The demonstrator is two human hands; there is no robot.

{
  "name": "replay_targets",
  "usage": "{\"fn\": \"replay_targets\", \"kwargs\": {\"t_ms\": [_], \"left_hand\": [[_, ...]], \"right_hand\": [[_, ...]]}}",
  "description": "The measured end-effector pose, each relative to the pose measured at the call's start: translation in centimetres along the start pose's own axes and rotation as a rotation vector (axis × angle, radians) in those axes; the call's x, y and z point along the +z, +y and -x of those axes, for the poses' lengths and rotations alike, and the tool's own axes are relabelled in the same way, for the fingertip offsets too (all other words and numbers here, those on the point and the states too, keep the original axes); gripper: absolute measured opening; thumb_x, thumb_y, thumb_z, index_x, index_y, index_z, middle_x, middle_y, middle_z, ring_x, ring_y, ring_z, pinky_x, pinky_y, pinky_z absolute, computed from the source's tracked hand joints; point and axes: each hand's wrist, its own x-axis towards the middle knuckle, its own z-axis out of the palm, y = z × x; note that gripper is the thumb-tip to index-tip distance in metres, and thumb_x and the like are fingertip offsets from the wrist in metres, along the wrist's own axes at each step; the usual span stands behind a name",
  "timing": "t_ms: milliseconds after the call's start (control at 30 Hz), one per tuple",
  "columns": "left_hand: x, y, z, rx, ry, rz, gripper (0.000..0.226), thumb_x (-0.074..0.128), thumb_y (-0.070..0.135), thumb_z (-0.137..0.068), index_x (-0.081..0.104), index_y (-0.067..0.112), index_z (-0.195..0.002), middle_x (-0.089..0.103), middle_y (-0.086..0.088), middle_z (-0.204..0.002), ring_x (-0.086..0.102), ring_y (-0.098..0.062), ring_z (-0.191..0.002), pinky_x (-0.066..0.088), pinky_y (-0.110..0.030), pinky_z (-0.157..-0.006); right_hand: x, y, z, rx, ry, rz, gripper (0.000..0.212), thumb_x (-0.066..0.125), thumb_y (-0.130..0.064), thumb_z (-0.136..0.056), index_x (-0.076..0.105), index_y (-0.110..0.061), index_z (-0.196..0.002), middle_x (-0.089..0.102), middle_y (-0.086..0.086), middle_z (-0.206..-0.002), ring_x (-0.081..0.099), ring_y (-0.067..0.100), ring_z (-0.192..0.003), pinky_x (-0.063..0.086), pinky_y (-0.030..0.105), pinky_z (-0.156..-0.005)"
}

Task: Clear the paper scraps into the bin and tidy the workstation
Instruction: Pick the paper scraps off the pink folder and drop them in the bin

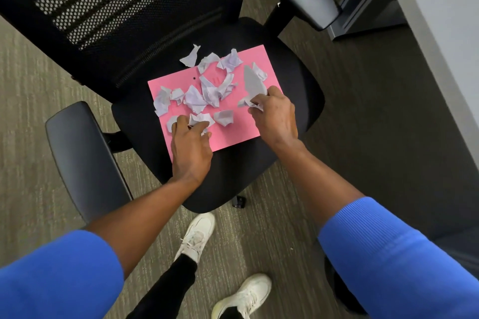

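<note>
Crumpled paper scraps (207, 90) lie scattered on a pink folder (233, 134), which rests flat on the black chair seat (298, 80). Left hand (190, 147), at the folder's near edge, pinches one scrap; right hand (276, 116), at the folder's right edge, clutches several scraps
</note>
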Motion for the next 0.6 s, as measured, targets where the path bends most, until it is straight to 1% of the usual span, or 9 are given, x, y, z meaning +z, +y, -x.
{"fn": "replay_targets", "kwargs": {"t_ms": [67,100,167,233,300,367,467,533,600], "left_hand": [[-0.2,0.7,1.0,-0.011,0.000,0.049,0.028,0.065,0.010,-0.101,0.074,0.007,-0.128,0.055,-0.016,-0.123,0.056,-0.028,-0.115,0.036,-0.015,-0.093],[-0.3,1.0,1.5,-0.003,-0.004,0.070,0.028,0.066,0.009,-0.101,0.074,0.007,-0.127,0.055,-0.015,-0.121,0.056,-0.028,-0.113,0.035,-0.014,-0.092],[-0.2,1.7,2.6,0.035,-0.011,0.081,0.028,0.066,0.008,-0.100,0.075,0.007,-0.126,0.056,-0.014,-0.119,0.057,-0.029,-0.110,0.046,-0.025,-0.092],[0.0,2.5,3.7,0.069,-0.009,0.087,0.027,0.067,0.007,-0.098,0.076,0.008,-0.124,0.057,-0.013,-0.117,0.058,-0.030,-0.108,0.054,-0.039,-0.092],[0.3,3.3,4.8,0.105,-0.008,0.111,0.025,0.069,0.007,-0.097,0.077,0.009,-0.121,0.058,-0.013,-0.116,0.059,-0.031,-0.106,0.055,-0.042,-0.090],[0.8,4.1,6.0,0.140,-0.018,0.128,0.024,0.070,0.007,-0.097,0.078,0.010,-0.119,0.059,-0.013,-0.115,0.059,-0.032,-0.106,0.054,-0.040,-0.088],[2.1,5.5,8.5,0.195,-0.073,0.141,0.026,0.071,0.008,-0.097,0.078,0.010,-0.121,0.059,-0.010,-0.117,0.057,-0.027,-0.110,0.048,-0.032,-0.091],[3.3,6.5,10.3,0.237,-0.107,0.173,0.026,0.071,0.005,-0.096,0.078,0.009,-0.120,0.059,-0.009,-0.117,0.057,-0.026,-0.111,0.041,-0.022,-0.094],[4.9,7.5,12.2,0.295,-0.152,0.197,0.027,0.071,0.002,-0.094,0.079,0.009,-0.118,0.060,-0.008,-0.115,0.059,-0.027,-0.109,0.040,-0.019,-0.094]], "right_hand": [[-0.7,0.4,0.8,0.033,0.017,-0.003,0.027,0.073,-0.021,-0.098,0.076,-0.012,-0.123,0.046,-0.002,-0.099,0.061,0.025,-0.087,0.039,0.028,-0.071],[-1.1,0.5,1.2,0.057,0.023,-0.008,0.028,0.073,-0.022,-0.098,0.076,-0.013,-0.123,0.045,-0.002,-0.099,0.060,0.023,-0.087,0.038,0.028,-0.072],[-1.8,1.1,2.3,0.097,0.034,-0.021,0.029,0.072,-0.024,-0.098,0.076,-0.014,-0.125,0.046,-0.003,-0.100,0.053,0.018,-0.087,0.038,0.028,-0.074],[-2.5,1.9,3.8,0.143,0.053,-0.051,0.029,0.071,-0.023,-0.098,0.076,-0.015,-0.126,0.046,-0.002,-0.101,0.054,0.018,-0.088,0.039,0.028,-0.075],[-3.0,2.9,5.7,0.186,0.086,-0.091,0.029,0.071,-0.022,-0.098,0.076,-0.014,-0.126,0.047,-0.003,-0.100,0.055,0.017,-0.088,0.041,0.028,-0.075],[-3.2,4.2,8.0,0.221,0.122,-0.126,0.029,0.073,-0.022,-0.098,0.076,-0.014,-0.125,0.051,-0.002,-0.101,0.053,0.014,-0.088,0.042,0.026,-0.073],[-3.2,6.6,11.8,0.285,0.165,-0.160,0.028,0.075,-0.022,-0.096,0.077,-0.015,-0.123,0.057,0.001,-0.107,0.054,0.011,-0.090,0.040,0.018,-0.067],[-2.9,8.7,14.4,0.355,0.206,-0.175,0.028,0.077,-0.024,-0.094,0.078,-0.016,-0.121,0.058,0.001,-0.103,0.056,0.012,-0.085,0.047,0.024,-0.067],[-2.7,11.1,17.4,0.429,0.236,-0.196,0.027,0.078,-0.025,-0.093,0.079,-0.017,-0.119,0.057,0.001,-0.098,0.059,0.016,-0.082,0.055,0.035,-0.071]]}}
